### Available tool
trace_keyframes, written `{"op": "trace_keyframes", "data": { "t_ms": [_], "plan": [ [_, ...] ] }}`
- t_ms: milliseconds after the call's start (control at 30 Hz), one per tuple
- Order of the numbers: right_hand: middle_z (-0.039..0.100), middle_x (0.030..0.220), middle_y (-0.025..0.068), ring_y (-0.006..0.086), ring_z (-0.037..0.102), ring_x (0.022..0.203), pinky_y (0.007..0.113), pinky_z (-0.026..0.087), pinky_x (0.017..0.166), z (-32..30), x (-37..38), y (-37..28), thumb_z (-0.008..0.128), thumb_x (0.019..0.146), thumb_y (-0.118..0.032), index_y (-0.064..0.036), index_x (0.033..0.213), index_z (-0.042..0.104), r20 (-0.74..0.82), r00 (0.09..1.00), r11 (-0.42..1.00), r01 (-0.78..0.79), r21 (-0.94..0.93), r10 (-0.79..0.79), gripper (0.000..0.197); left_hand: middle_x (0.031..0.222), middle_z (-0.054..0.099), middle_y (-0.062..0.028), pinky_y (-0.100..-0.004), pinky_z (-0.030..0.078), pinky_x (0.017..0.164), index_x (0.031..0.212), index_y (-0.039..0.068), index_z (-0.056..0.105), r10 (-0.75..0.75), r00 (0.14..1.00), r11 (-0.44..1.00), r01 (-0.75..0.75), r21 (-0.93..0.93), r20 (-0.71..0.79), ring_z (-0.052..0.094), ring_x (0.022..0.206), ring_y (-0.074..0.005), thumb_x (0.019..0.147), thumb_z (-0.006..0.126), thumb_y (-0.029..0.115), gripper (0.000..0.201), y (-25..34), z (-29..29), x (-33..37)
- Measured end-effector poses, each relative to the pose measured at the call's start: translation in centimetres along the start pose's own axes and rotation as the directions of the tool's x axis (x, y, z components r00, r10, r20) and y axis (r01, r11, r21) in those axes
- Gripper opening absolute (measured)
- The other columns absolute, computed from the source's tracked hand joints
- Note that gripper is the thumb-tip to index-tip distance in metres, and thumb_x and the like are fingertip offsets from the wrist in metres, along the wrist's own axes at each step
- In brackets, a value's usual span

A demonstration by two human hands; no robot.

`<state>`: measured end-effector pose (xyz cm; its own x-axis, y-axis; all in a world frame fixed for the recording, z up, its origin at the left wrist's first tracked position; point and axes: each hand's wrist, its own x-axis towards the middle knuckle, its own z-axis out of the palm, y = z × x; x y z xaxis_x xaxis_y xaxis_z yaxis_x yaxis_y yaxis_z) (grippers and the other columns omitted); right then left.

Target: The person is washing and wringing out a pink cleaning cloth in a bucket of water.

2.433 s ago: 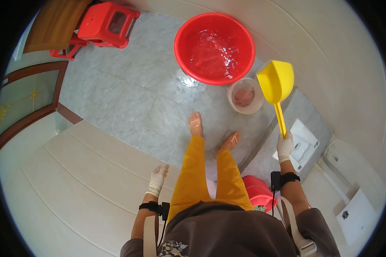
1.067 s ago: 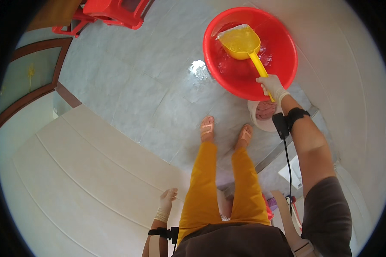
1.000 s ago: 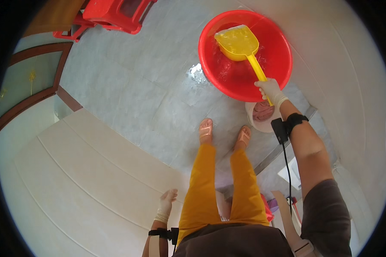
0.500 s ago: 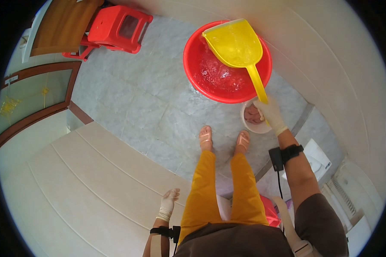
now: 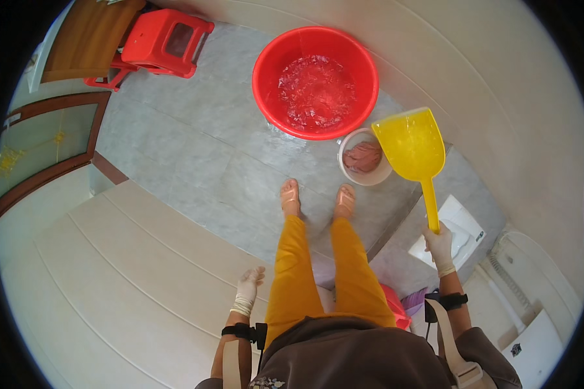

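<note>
A yellow dustpan (image 5: 412, 144) is in my gloved right hand (image 5: 439, 247), whose fingers are closed round the end of its handle. The wet-looking pan points away from me, off to the right of a big red basin (image 5: 261, 104) of rippling water. Close to the pan's left edge, a small white bucket (image 5: 350, 175) with a wet pinkish-brown cloth (image 5: 362, 157) in it stands on the floor. My left hand (image 5: 248, 285), also gloved, hangs beside my left leg with its fingers loosely apart and nothing in them.
A white squat toilet (image 5: 449, 230) lies at the right on a raised step. Red plastic stools (image 5: 165, 42) stand at the far left, near a brown-framed glass door (image 5: 52, 149). Pale walls close in on both sides, and the grey tiled floor (image 5: 194, 136) is wet by the basin.
My right hand has drawn the dustpan from above the basin back toward me and to the right. My left hand still hangs at my side. The whole view has shifted slightly.
</note>
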<state>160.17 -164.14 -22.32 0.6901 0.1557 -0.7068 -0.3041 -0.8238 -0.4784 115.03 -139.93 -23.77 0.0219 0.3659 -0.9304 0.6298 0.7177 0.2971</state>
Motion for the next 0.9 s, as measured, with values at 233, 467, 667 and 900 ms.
{"op": "trace_keyframes", "data": {
  "t_ms": [233, 467, 667, 900],
  "plan": [
    [0.057, 0.059, 0.0121, 0.0249, 0.058, 0.054, 0.038, 0.047, 0.057, -1.6, 1.0, 7.1, 0.067, 0.073, -0.025, -0.0001, 0.079, 0.060, -0.109, 0.994, 0.963, -0.039, -0.266, 0.010, 0.026, 0.107, 0.064, -0.0087, -0.0301, 0.046, 0.082, 0.109, 0.000, 0.061, -0.002, 1.000, 1.000, 0.002, 0.015, 0.000, 0.059, 0.096, -0.0182, 0.093, 0.049, 0.038, 0.043, 0.3, 2.0, -0.7],
    [0.064, 0.082, 0.0202, 0.0404, 0.061, 0.080, 0.048, 0.047, 0.069, 0.3, 1.7, 8.4, 0.061, 0.076, -0.036, -0.0058, 0.092, 0.060, -0.233, 0.969, 0.810, -0.070, -0.582, -0.084, 0.034, 0.107, 0.063, -0.0086, -0.0307, 0.046, 0.083, 0.109, 0.000, 0.061, -0.012, 1.000, 1.000, 0.012, 0.013, -0.014, 0.059, 0.097, -0.0186, 0.093, 0.049, 0.039, 0.044, -0.5, 2.7, -1.4],
    [0.064, 0.087, 0.0183, 0.0386, 0.061, 0.083, 0.046, 0.048, 0.073, 2.2, 1.9, 7.8, 0.057, 0.080, -0.034, -0.0079, 0.100, 0.057, -0.297, 0.955, 0.780, -0.166, -0.603, -0.026, 0.033, 0.110, 0.062, -0.0092, -0.0309, 0.046, 0.085, 0.111, 0.000, 0.060, -0.032, 0.999, 0.999, 0.032, 0.001, -0.009, 0.058, 0.099, -0.0196, 0.093, 0.048, 0.037, 0.043, -0.5, 4.4, -1.8],
    [0.062, 0.090, 0.0158, 0.0346, 0.061, 0.085, 0.045, 0.048, 0.071, 3.2, 1.8, 7.1, 0.061, 0.080, -0.022, -0.0083, 0.098, 0.056, -0.317, 0.942, 0.732, -0.137, -0.667, -0.113, 0.023, 0.110, 0.061, -0.0111, -0.0325, 0.045, 0.086, 0.114, -0.001, 0.058, -0.024, 1.000, 1.000, 0.025, -0.010, 0.018, 0.057, 0.101, -0.0208, 0.093, 0.048, 0.037, 0.043, -0.2, 5.9, -2.0]
  ]
}}
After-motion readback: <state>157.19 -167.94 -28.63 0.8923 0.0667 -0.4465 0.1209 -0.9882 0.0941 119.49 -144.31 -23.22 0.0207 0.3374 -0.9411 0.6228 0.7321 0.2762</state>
